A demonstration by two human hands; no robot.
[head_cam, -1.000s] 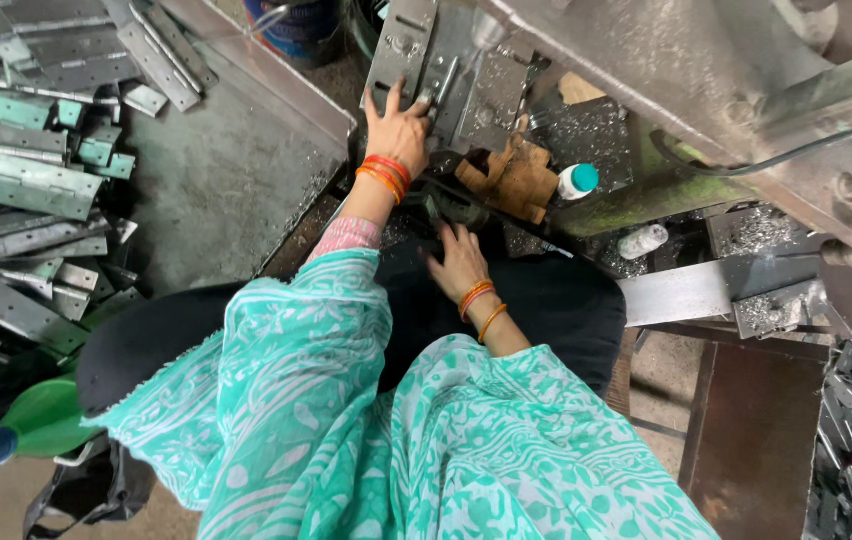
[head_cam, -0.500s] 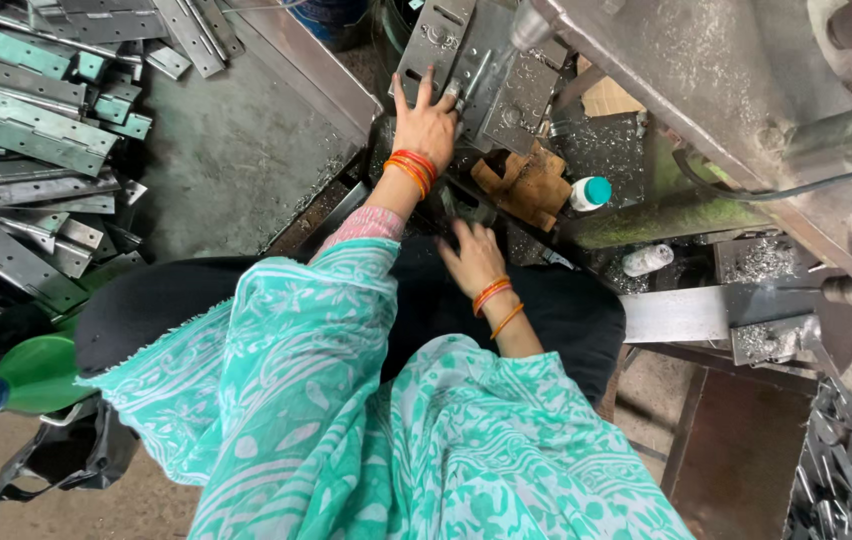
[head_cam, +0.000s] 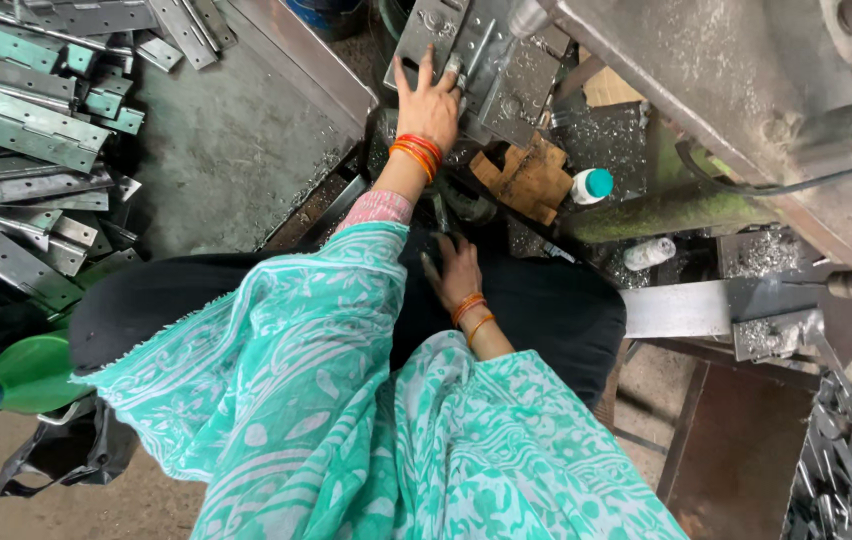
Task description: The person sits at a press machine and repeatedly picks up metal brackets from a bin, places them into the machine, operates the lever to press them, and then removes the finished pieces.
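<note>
Grey, shaving-strewn machine bench point(head_cam: 686, 60) fills the upper right of the view, with a flat steel tray point(head_cam: 236, 150) at its left edge. On the bench's near-left corner lies a grey metal hinge plate point(head_cam: 491, 60), and the left hand point(head_cam: 429, 105) rests flat on it, fingers point(head_cam: 401, 75) spread and pressing down rather than gripping. The right hand point(head_cam: 456, 272) sits lower, close to the lap, on dark cloth just below the bench's near edge; its fingers are loosely curled near a thin metal piece point(head_cam: 430, 268), but I cannot tell whether they actually hold it. Both wrists carry orange and red bangles. Just right of the left hand, a brown cardboard scrap point(head_cam: 526, 178) touches a white bottle with a teal cap point(head_cam: 591, 186). Along the tray's far-left edge lies a heap of loose hinges point(head_cam: 26, 130), some coated green.
</note>
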